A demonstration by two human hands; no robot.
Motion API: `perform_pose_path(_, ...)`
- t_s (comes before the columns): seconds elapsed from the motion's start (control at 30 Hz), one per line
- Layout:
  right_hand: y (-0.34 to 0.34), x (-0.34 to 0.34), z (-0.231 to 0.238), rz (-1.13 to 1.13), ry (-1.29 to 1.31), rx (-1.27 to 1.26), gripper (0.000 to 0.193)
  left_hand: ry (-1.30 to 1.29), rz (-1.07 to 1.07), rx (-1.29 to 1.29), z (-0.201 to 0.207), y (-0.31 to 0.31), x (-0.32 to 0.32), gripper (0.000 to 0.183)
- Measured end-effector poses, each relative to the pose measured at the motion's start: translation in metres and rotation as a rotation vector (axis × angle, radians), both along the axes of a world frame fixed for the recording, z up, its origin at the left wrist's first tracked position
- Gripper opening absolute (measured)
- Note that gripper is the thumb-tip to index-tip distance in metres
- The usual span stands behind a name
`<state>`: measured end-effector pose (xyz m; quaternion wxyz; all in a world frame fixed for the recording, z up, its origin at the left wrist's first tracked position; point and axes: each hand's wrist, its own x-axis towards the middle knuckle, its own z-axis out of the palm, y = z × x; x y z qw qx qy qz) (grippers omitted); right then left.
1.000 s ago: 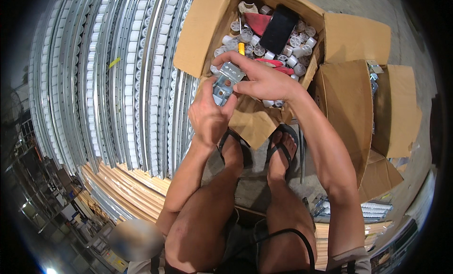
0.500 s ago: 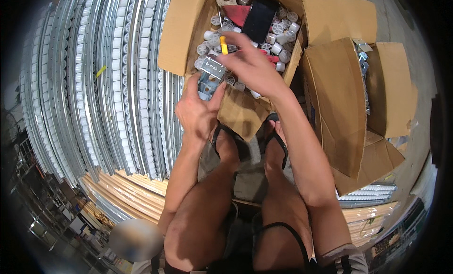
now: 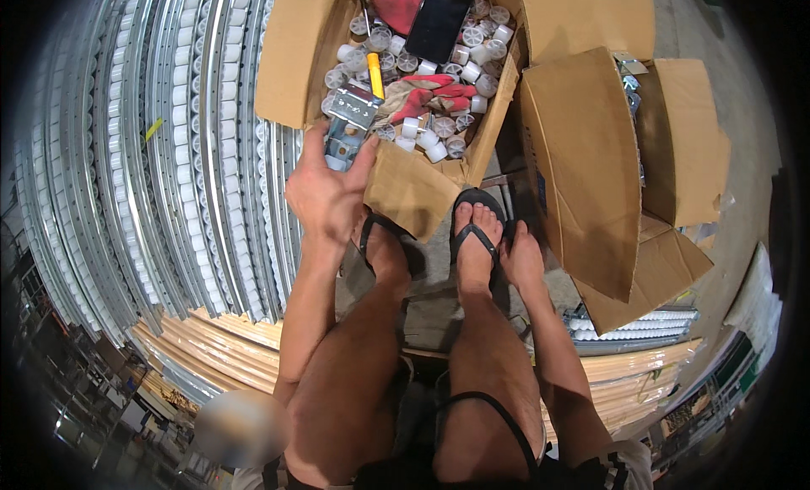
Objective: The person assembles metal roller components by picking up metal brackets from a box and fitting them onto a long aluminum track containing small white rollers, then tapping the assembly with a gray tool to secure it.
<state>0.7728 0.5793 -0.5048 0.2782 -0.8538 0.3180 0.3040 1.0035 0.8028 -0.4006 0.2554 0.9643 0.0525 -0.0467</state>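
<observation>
Bright even light, sharp centre, dark bent rim.

The concrete floor (image 3: 439, 317) carries an open cardboard box (image 3: 291, 60) just beyond the left hand (image 3: 325, 195), a second cardboard box (image 3: 591, 169) beside the right hand (image 3: 523, 262), and metal roller rails (image 3: 169, 153) left of the grip.

We saw a silvery-grey metal bracket (image 3: 348, 119) with a pale blue tint in the left hand (image 3: 325, 195). At twelve o'clock the brown cardboard box (image 3: 291, 60) held white and silver rollers (image 3: 439, 136), red gloves (image 3: 426, 94), a yellow-handled tool (image 3: 375, 74) and a black flat slab (image 3: 439, 22). At nine o'clock lay grey steel roller tracks (image 3: 169, 153) striped with rows of white wheels. The sandals (image 3: 477, 216) were black.
</observation>
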Motion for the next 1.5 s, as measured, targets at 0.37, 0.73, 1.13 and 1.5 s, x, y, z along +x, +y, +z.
perform_pose_path(0.37, -0.003, -0.023, -0.041, 0.029, 0.014, -0.111, 0.036, -0.174, -0.088, 0.001, -0.006, 0.005, -0.001, 0.054)
perform_pose_path(0.73, 0.012, -0.031, 0.054, -0.048, -0.223, -0.092, 0.021, -0.225, -0.157, -0.008, -0.009, 0.008, -0.001, 0.054)
perform_pose_path(1.13, -0.010, 0.144, 0.151, -0.548, -0.433, 0.826, 0.033, -0.165, -0.167, -0.046, -0.007, 0.001, -0.009, 0.052)
perform_pose_path(1.5, -0.013, 0.170, 0.155, -0.275, -0.504, 0.557, 0.033, -0.251, -0.215, -0.019, -0.018, -0.001, -0.010, 0.046)
